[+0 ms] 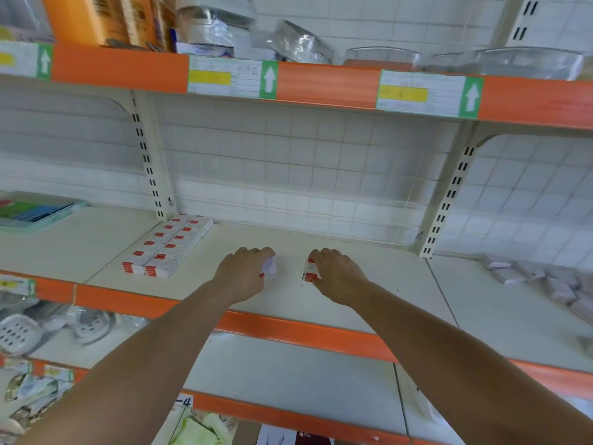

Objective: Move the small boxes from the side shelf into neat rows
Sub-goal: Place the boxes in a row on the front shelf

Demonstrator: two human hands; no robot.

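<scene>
Forearms extend forward and upward from the lower edge of the view, both bare, converging on the middle shelf. The left hand is palm-down with its fingers curled over a small box, which it grips tilted, a white face turned outward. The right hand is likewise palm-down, its fingers curled round a second small box held upright, showing a white face with red bands. The two held boxes are near each other but apart, just above or on the shelf surface; contact cannot be determined. At the left rear of the same shelf, two neat rows of boxes lie side by side, touching, running from the front edge back to the upright post; each box is white with a red label. On the adjoining shelf to the right, a loose pile of boxes lies unsorted and blurred.
</scene>
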